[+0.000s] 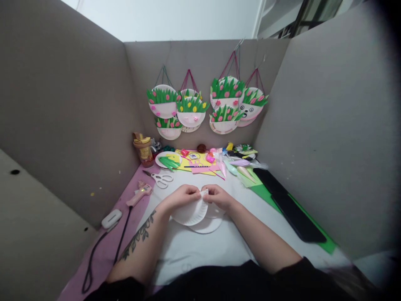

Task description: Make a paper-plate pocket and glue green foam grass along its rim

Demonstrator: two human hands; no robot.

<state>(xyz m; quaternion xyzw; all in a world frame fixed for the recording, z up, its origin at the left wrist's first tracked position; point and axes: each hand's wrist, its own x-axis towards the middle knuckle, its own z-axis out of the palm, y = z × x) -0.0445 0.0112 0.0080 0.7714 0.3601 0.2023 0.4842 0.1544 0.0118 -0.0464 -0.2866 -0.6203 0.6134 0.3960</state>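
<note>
While a white case (112,218) and a pink glue gun (140,196) lie along the left edge of the surface (183,253), probably to keep the gun's cord (123,234) off the middle, white-handled scissors (162,180) rest further in, handles towards the hands as if for easy reach. Near the far edge, a small plate (159,161) carrying green cut-outs (171,163) seems set back for elbow room. At the surface's middle, the left hand (185,195) pinches a fluted white paper plate (189,214), thumb and fingers closed on it, forearm slanting in from the near left. It overlaps a lower plate (207,228); whether they touch, I cannot tell. The right hand (219,197) mirrors that pose, thumb and fingers closed around the raised tip, presumably so both hands steady it. A flat black object (293,211) lies on green sheets (328,244) along the right edge, likely kept aside.
</note>
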